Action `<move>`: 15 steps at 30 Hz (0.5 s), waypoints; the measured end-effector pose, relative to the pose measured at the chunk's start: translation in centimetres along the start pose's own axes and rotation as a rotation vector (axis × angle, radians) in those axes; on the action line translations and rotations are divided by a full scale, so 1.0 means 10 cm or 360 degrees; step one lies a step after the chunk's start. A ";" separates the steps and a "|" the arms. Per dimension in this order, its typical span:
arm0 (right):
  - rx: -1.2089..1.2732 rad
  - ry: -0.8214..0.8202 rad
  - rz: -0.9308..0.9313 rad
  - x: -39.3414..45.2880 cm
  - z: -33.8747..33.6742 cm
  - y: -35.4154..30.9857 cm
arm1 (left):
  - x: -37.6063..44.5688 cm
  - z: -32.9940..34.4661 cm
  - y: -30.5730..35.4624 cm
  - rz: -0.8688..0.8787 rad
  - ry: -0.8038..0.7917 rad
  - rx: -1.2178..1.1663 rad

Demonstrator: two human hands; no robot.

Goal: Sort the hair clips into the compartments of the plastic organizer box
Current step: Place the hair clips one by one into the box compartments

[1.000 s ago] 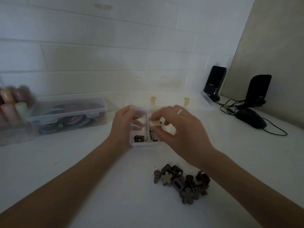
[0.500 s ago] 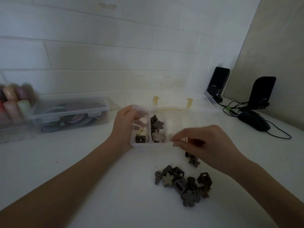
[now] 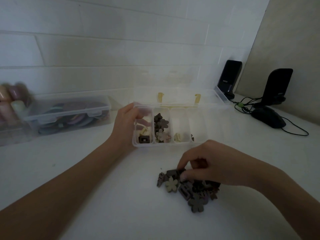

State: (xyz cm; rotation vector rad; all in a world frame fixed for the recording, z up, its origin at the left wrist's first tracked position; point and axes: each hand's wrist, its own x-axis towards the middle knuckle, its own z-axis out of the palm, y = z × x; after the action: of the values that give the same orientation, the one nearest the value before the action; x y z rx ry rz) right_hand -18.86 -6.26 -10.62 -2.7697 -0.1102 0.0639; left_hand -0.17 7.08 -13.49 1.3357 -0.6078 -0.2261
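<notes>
Head view: the left hand (image 3: 126, 125) grips the left end of the clear organizer box (image 3: 204, 142), which stands near the middle of the worktop (image 3: 86, 196) with its lid open. The right hand (image 3: 213, 167) pinches a dark clip from the pile of hair clips (image 3: 188, 189) just in front of the box. 4 compartments already hold clips.

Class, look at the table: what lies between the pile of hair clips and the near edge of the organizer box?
In the head view, only bare white table lies between the pile of hair clips and the organizer box; the right hand reaches over the pile.
</notes>
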 end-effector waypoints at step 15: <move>0.0781 0.0546 -0.0136 0.07 0.14 -0.13 | -0.04 0.06 0.01 0.0005 0.0034 -0.0034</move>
State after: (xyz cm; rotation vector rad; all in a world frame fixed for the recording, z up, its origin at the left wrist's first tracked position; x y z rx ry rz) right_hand -18.30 -4.48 -11.52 -2.2444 -0.1056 -0.3576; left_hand -0.79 6.80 -13.42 1.3148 -0.5879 -0.2152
